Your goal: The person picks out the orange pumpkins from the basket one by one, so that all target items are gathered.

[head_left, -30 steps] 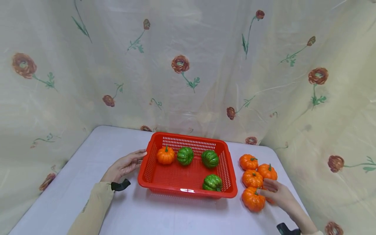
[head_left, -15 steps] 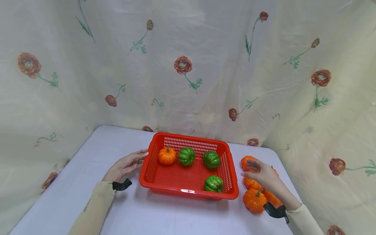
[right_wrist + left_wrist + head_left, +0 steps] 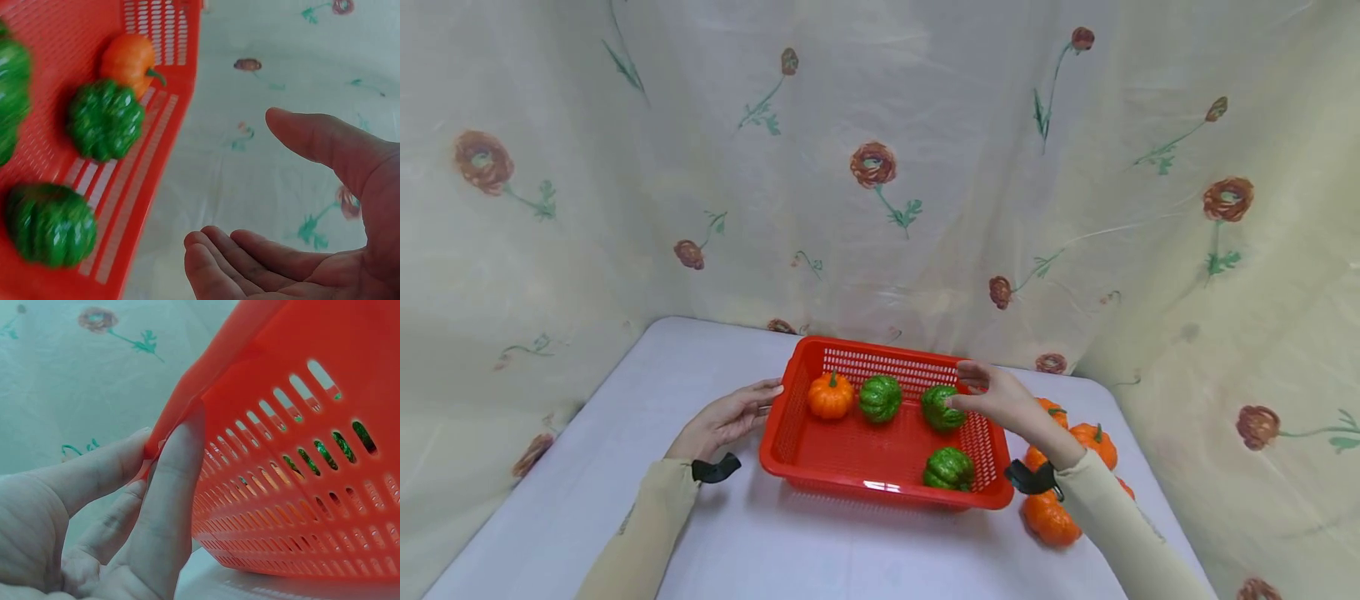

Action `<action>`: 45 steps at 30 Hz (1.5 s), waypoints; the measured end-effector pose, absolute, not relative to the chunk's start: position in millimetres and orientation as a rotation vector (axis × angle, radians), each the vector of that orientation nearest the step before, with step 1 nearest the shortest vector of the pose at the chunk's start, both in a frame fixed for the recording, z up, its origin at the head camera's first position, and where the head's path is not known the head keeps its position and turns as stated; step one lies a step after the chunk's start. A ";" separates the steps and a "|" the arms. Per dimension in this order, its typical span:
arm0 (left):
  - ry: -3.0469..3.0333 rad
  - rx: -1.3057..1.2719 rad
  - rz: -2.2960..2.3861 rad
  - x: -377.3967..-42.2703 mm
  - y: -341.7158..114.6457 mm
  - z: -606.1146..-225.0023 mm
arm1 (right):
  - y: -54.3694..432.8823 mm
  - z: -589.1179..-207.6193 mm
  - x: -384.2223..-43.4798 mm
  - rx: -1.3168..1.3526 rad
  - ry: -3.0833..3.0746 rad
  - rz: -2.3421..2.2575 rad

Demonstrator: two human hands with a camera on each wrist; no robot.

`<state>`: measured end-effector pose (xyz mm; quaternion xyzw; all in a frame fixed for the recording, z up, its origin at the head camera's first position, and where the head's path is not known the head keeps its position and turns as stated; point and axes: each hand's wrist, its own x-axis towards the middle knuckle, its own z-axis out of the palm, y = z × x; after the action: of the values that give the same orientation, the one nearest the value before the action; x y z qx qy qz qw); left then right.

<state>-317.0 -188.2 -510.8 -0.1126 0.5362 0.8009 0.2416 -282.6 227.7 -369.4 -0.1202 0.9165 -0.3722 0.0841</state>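
My left hand [image 3: 726,423] pinches the left rim of a red plastic basket [image 3: 850,478]. In the left wrist view, thumb and fingers [image 3: 172,500] lie on either side of that rim. Inside the basket sit an orange pumpkin [image 3: 831,397] at the back left and three green ridged pumpkins, one in the back middle [image 3: 880,398], one at the back right [image 3: 942,410] and one at the front right [image 3: 948,469]. Over the basket's right side hovers my right hand [image 3: 1000,404], fingers and thumb spread apart with nothing between them. In the head view its thumb overlaps the back-right green pumpkin.
Several orange pumpkins [image 3: 1051,518] lie in a group on the white table [image 3: 865,558] to the right of the basket, partly hidden under my right forearm. A flowered curtain [image 3: 940,233] hangs behind the table and along its sides.
My right hand has left the orange pumpkins on the right and moved leftward and away from me, over the basket's right side, carrying nothing. The left hand stays on the rim.
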 end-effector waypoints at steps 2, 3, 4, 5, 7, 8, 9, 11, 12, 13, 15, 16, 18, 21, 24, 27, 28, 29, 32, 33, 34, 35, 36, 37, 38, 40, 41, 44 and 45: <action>1.516 -0.298 2.158 -317.7 -187.7 -511.0 | 216.6 -368.5 -289.0 -0.372 2.710 -1.122; 1.535 -0.294 2.144 -318.0 -187.5 -511.2 | 211.1 -368.6 -292.0 -0.382 2.693 -1.136; 1.537 -0.295 2.141 -318.3 -187.6 -511.4 | 206.0 -368.9 -294.7 -0.387 2.675 -1.147; 1.534 -0.293 2.146 -318.6 -187.8 -511.7 | 200.5 -369.6 -297.5 -0.397 2.663 -1.155; 1.506 -0.292 2.173 -319.1 -188.3 -512.4 | 190.0 -371.9 -303.0 -0.425 2.630 -1.173; 1.488 -0.287 2.187 -319.3 -188.6 -512.7 | 185.0 -373.4 -305.4 -0.437 2.607 -1.188; 1.467 -0.281 2.203 -319.6 -188.8 -513.1 | 180.0 -375.0 -307.2 -0.436 2.588 -1.200; 1.423 -0.270 2.233 -320.1 -189.1 -513.9 | 170.6 -379.1 -310.6 -0.438 2.562 -1.209; 1.408 -0.252 2.243 -320.4 -189.2 -514.4 | 166.2 -381.7 -312.5 -0.439 2.555 -1.209; 1.386 -0.258 2.254 -320.6 -189.3 -514.7 | 161.8 -384.6 -314.3 -0.435 2.546 -1.214; 1.383 -0.264 2.256 -320.8 -189.9 -515.4 | 153.1 -390.3 -317.2 -0.436 2.544 -1.198; 1.386 -0.267 2.255 -320.7 -190.2 -515.6 | 149.0 -393.7 -319.2 -0.441 2.539 -1.194; 1.393 -0.262 2.250 -320.6 -190.9 -516.0 | 141.2 -399.4 -322.8 -0.447 2.518 -1.196; 1.376 -0.241 2.252 -320.8 -191.8 -516.5 | 131.4 -404.5 -326.2 -0.448 2.467 -1.223; 1.343 -0.196 2.260 -321.6 -192.5 -516.9 | 122.1 -407.3 -329.9 -0.441 2.437 -1.250; 1.309 -0.179 2.271 -322.1 -193.2 -517.1 | 112.6 -413.2 -335.5 -0.428 2.425 -1.256; 1.312 -0.183 2.273 -322.0 -193.5 -517.2 | 109.1 -416.2 -337.8 -0.425 2.429 -1.252; 1.323 -0.184 2.271 -321.9 -193.8 -517.2 | 105.7 -419.1 -339.4 -0.421 2.429 -1.245; 1.353 -0.215 2.265 -321.2 -194.4 -517.0 | 95.9 -428.7 -343.2 -0.416 2.440 -1.222; 1.359 -0.225 2.261 -321.1 -194.5 -516.9 | 92.8 -431.4 -343.8 -0.413 2.443 -1.218; 1.366 -0.226 2.255 -320.9 -194.5 -516.6 | 89.8 -434.3 -344.5 -0.415 2.445 -1.217; 1.376 -0.231 2.248 -320.9 -194.5 -516.3 | 87.1 -436.4 -344.6 -0.415 2.444 -1.220; 1.375 -0.244 2.247 -320.8 -194.4 -515.9 | 84.6 -438.3 -344.9 -0.418 2.448 -1.220; 1.376 -0.244 2.245 -320.8 -194.3 -515.6 | 82.3 -439.6 -345.0 -0.421 2.454 -1.218; 1.379 -0.252 2.243 -320.9 -194.1 -515.3 | 80.3 -440.4 -345.0 -0.424 2.457 -1.218; 1.393 -0.248 2.236 -320.7 -193.5 -515.0 | 77.0 -441.3 -345.1 -0.423 2.473 -1.205; 1.407 -0.258 2.233 -320.3 -193.2 -515.2 | 75.7 -441.6 -345.3 -0.420 2.488 -1.191; 1.445 -0.264 2.217 -319.5 -193.1 -516.9 | 73.3 -444.0 -347.6 -0.396 2.518 -1.163; 1.452 -0.262 2.214 -319.2 -193.0 -517.4 | 72.9 -445.5 -348.8 -0.389 2.523 -1.157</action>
<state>-319.2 -193.0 -517.4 -0.0956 0.5301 0.8082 0.2379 -348.8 72.9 -445.5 -0.1367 0.8873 -0.4069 0.1685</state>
